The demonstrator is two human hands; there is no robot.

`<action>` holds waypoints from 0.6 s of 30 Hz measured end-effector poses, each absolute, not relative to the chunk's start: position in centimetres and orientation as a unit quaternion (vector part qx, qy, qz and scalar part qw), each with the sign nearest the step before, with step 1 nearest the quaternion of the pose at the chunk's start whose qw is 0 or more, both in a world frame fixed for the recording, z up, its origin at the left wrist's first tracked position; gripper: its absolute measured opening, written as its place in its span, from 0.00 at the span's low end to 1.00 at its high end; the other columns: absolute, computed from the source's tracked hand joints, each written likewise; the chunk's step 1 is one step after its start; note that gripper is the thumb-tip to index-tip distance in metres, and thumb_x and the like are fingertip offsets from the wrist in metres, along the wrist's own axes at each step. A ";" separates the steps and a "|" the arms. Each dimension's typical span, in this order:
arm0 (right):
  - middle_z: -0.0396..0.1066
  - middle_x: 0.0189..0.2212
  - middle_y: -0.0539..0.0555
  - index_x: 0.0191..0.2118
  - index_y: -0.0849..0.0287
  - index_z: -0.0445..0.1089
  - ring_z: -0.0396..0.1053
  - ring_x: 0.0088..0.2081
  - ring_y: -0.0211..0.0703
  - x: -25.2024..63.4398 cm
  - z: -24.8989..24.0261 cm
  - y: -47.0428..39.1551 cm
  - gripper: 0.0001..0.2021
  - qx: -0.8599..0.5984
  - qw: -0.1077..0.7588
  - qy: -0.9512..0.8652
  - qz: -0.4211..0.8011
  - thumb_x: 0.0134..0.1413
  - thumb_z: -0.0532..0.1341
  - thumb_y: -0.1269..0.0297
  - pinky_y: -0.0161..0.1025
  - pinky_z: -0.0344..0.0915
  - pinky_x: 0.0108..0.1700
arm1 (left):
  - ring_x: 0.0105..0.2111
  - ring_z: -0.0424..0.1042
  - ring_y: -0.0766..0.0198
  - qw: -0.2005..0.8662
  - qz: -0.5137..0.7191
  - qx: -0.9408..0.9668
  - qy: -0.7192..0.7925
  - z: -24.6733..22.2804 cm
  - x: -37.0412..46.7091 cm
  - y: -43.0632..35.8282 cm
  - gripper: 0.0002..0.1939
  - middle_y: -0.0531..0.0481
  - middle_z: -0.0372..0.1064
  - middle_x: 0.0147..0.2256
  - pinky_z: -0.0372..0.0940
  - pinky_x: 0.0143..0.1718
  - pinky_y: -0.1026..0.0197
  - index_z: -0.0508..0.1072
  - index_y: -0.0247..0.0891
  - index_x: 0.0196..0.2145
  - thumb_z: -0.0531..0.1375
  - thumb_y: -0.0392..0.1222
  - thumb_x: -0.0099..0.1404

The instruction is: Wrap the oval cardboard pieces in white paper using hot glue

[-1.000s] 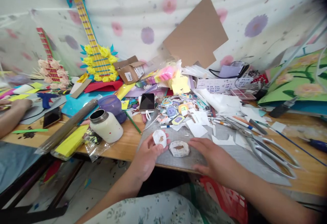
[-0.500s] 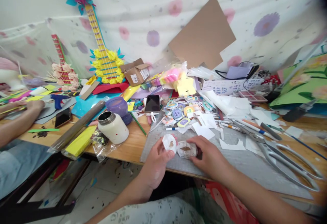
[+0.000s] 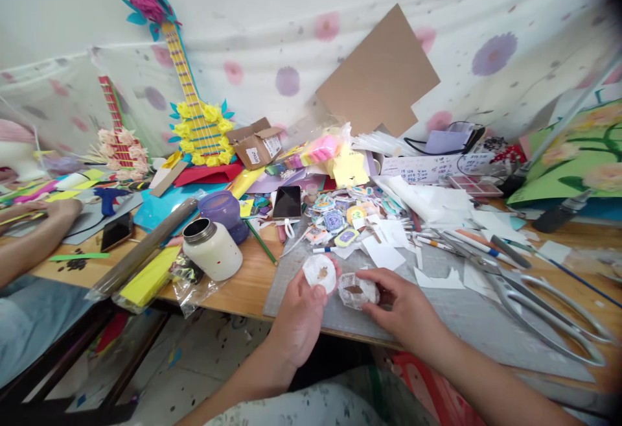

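My left hand (image 3: pixel 302 312) grips a small round white paper-covered piece (image 3: pixel 317 273) between thumb and fingers, with a brownish patch at its middle. Close beside it, my right hand (image 3: pixel 396 299) pinches a ring-like whitish piece (image 3: pixel 358 291) whose hollow shows brown; what it is made of I cannot make out. A narrow gap separates the two pieces. Both are held above the front edge of the grey cutting mat (image 3: pixel 340 323).
Paper cutouts (image 3: pixel 335 220) and scraps are heaped behind my hands. Large scissors (image 3: pixel 529 303) lie at the right. On the left stand a white jar (image 3: pixel 212 251) and a purple container (image 3: pixel 223 212); a phone (image 3: pixel 287 203) lies behind. A co-worker's hand (image 3: pixel 63 212) is at far left.
The round white piece in my left hand has turned, so more of its flat face shows. My right hand's ring-like piece has tilted slightly. The view has shifted a little.
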State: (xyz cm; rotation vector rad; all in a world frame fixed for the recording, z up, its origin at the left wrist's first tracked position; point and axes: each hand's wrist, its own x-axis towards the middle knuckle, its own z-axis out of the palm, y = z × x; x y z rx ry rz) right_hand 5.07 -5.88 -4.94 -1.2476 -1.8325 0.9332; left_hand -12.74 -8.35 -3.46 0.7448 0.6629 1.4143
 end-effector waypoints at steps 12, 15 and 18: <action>0.71 0.47 0.53 0.44 0.53 0.71 0.70 0.47 0.46 7.4 -1.9 -5.6 0.16 -0.327 0.362 -0.714 0.502 0.47 0.62 0.72 0.42 0.68 0.46 | 0.50 0.63 0.42 0.820 0.510 0.201 0.164 -2.0 -11.8 -9.3 0.32 0.39 0.67 0.51 0.62 0.44 0.42 0.70 0.37 0.48 0.58 0.64 0.54; 0.68 0.48 0.54 0.42 0.51 0.72 0.65 0.51 0.47 7.6 -1.0 -5.8 0.18 -0.336 0.329 -0.820 0.327 0.47 0.59 0.79 0.46 0.64 0.50 | 0.50 0.63 0.43 0.839 0.497 0.183 0.123 -2.0 -10.5 -9.7 0.32 0.41 0.67 0.51 0.61 0.45 0.40 0.68 0.39 0.51 0.58 0.63 0.54; 0.65 0.49 0.56 0.40 0.53 0.72 0.62 0.50 0.49 7.2 -0.7 -6.3 0.17 -0.344 0.327 -0.866 0.155 0.47 0.58 0.81 0.47 0.62 0.49 | 0.49 0.64 0.50 0.818 0.546 0.153 0.098 -2.0 -9.6 -9.6 0.26 0.44 0.69 0.49 0.62 0.46 0.47 0.70 0.40 0.48 0.56 0.59 0.59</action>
